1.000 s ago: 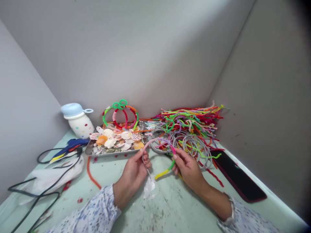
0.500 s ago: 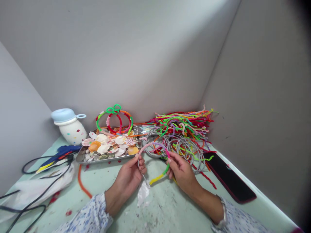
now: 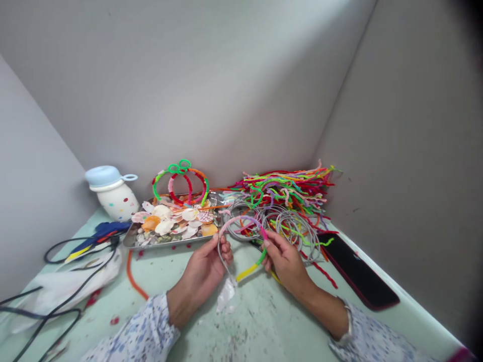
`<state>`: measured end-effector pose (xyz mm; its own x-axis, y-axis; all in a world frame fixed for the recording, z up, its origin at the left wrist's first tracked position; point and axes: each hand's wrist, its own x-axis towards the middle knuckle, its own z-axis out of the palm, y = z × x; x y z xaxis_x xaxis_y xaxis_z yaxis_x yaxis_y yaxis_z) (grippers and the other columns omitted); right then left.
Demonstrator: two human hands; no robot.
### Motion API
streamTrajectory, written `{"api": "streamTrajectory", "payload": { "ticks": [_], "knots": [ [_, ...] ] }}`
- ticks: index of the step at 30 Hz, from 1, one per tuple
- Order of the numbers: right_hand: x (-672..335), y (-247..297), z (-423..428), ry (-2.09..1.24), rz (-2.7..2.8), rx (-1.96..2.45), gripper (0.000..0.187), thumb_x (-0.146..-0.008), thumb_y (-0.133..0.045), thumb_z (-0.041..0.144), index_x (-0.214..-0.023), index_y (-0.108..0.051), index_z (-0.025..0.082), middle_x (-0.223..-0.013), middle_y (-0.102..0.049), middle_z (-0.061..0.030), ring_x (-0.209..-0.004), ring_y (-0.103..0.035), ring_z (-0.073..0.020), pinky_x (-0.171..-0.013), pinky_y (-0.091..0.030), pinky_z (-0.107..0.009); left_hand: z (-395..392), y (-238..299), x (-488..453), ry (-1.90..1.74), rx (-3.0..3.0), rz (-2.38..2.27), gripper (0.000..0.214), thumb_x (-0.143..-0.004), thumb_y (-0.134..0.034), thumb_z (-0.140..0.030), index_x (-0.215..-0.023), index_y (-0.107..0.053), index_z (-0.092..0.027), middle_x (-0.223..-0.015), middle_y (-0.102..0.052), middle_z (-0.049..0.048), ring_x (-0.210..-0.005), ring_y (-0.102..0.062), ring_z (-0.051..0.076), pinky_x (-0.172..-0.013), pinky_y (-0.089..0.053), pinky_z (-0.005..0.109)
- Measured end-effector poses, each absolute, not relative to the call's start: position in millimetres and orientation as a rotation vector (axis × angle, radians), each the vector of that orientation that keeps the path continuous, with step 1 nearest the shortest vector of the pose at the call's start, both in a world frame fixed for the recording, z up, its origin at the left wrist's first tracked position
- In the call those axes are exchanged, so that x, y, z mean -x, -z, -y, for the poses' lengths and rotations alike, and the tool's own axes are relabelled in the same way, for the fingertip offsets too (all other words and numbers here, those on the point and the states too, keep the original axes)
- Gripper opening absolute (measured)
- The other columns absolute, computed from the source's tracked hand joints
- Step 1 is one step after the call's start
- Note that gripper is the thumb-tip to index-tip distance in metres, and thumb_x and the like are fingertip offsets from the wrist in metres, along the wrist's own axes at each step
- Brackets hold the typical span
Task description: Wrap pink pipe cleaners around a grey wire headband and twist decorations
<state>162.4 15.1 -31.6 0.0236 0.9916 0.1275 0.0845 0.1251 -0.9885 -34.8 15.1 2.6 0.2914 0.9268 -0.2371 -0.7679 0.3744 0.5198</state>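
Note:
Both my hands hold a grey hoop wrapped in coloured pipe cleaner (image 3: 241, 219), pink and purple over the top, green and yellow at its lower right end. My left hand (image 3: 206, 269) pinches the bare grey left end. My right hand (image 3: 285, 261) grips the wrapped right side near the green part. A bit of clear plastic (image 3: 226, 294) hangs below the left hand. Just behind the hoop lies a stack of bare grey hoops (image 3: 290, 226), and behind that a heap of coloured pipe cleaners (image 3: 289, 188).
A metal tray of shells (image 3: 169, 240) sits at the left with finished wrapped hoops (image 3: 181, 181) standing behind it. A spotted white jar (image 3: 113, 193), a glue gun (image 3: 100, 234) with black cable, a white bag (image 3: 64, 284), and a dark phone (image 3: 358, 271) surround the work area.
The camera view shifted slightly. My hands keep the hoop, and the left-hand fingers slid a little along the grey end.

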Motion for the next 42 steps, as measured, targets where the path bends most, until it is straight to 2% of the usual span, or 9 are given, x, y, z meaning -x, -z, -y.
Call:
{"api": "streamTrajectory", "payload": {
  "ticks": [6, 10, 14, 21, 25, 28, 34, 37, 42],
  "knots": [
    [-163, 31, -15, -1.027, 1.277, 1.190, 0.041, -0.088, -0.053, 0.044, -0.118, -0.057, 0.017, -0.072, -0.063, 0.0007, -0.047, -0.056, -0.0109, -0.043, -0.044, -0.021, -15, -1, 35, -1.180, -0.329, -0.635, 0.028, -0.098, -0.042, -0.026, -0.089, -0.061, -0.008, -0.077, -0.058, 0.0076, -0.064, -0.056, 0.012, -0.060, -0.051, 0.023],
    [-162, 33, -15, -1.032, 1.289, 1.211, 0.043, -0.088, -0.052, 0.045, -0.120, -0.057, 0.017, -0.063, -0.061, 0.0020, -0.048, -0.056, -0.0121, -0.043, -0.044, -0.022, -18, 3, 35, -1.206, -0.321, -0.665, 0.021, -0.096, -0.046, -0.018, -0.090, -0.062, -0.008, -0.074, -0.058, 0.0057, -0.062, -0.056, 0.011, -0.057, -0.050, 0.020],
    [-162, 32, -14, -1.057, 1.294, 1.223, 0.044, -0.088, -0.052, 0.046, -0.121, -0.057, 0.016, -0.058, -0.059, 0.0034, -0.047, -0.055, -0.0125, -0.043, -0.043, -0.022, -20, 6, 35, -1.233, -0.355, -0.693, 0.014, -0.089, -0.051, -0.005, -0.082, -0.063, -0.008, -0.073, -0.058, 0.0033, -0.059, -0.055, 0.009, -0.055, -0.049, 0.018],
    [-162, 33, -16, -1.098, 1.278, 1.205, 0.043, -0.088, -0.052, 0.046, -0.119, -0.056, 0.016, -0.059, -0.057, 0.0037, -0.046, -0.054, -0.0120, -0.043, -0.042, -0.021, -22, 11, 37, -1.223, -0.312, -0.714, 0.013, -0.087, -0.053, -0.004, -0.082, -0.064, -0.008, -0.073, -0.058, 0.0035, -0.060, -0.057, 0.008, -0.056, -0.051, 0.018],
    [-161, 34, -17, -1.081, 1.242, 1.206, 0.045, -0.088, -0.054, 0.048, -0.121, -0.056, 0.018, -0.068, -0.062, 0.0010, -0.048, -0.055, -0.0121, -0.043, -0.043, -0.022, -23, 14, 35, -1.250, -0.319, -0.697, 0.013, -0.089, -0.052, -0.007, -0.087, -0.065, -0.009, -0.077, -0.060, 0.0046, -0.063, -0.058, 0.010, -0.058, -0.052, 0.020],
    [-161, 33, -14, -1.034, 1.249, 1.197, 0.045, -0.088, -0.054, 0.046, -0.125, -0.054, 0.020, -0.083, -0.066, -0.0030, -0.052, -0.058, -0.0122, -0.046, -0.047, -0.023, -24, 15, 34, -1.264, -0.327, -0.692, 0.014, -0.091, -0.050, -0.009, -0.089, -0.064, -0.009, -0.078, -0.060, 0.0049, -0.064, -0.058, 0.010, -0.058, -0.052, 0.021],
    [-163, 28, -11, -0.976, 1.202, 1.136, 0.040, -0.090, -0.053, 0.041, -0.125, -0.050, 0.023, -0.104, -0.062, -0.0076, -0.059, -0.058, -0.0108, -0.051, -0.050, -0.024, -24, 15, 35, -1.267, -0.298, -0.696, 0.014, -0.091, -0.048, -0.009, -0.089, -0.062, -0.012, -0.075, -0.059, 0.0046, -0.062, -0.057, 0.011, -0.056, -0.051, 0.021],
    [-164, 26, -13, -0.950, 1.152, 1.128, 0.037, -0.089, -0.054, 0.042, -0.120, -0.051, 0.022, -0.099, -0.062, -0.0061, -0.058, -0.057, -0.0106, -0.050, -0.049, -0.023, -23, 13, 34, -1.268, -0.300, -0.691, 0.012, -0.090, -0.051, -0.008, -0.089, -0.062, -0.011, -0.074, -0.058, 0.0043, -0.061, -0.056, 0.011, -0.056, -0.051, 0.021],
    [-166, 18, -12, -0.919, 1.167, 1.162, 0.034, -0.090, -0.053, 0.042, -0.117, -0.052, 0.022, -0.070, -0.059, 0.0013, -0.054, -0.053, -0.0114, -0.050, -0.045, -0.022, -24, 13, 34, -1.253, -0.318, -0.673, 0.010, -0.090, -0.051, -0.008, -0.088, -0.061, -0.011, -0.074, -0.057, 0.0036, -0.061, -0.055, 0.010, -0.056, -0.050, 0.020]
  ]
}}
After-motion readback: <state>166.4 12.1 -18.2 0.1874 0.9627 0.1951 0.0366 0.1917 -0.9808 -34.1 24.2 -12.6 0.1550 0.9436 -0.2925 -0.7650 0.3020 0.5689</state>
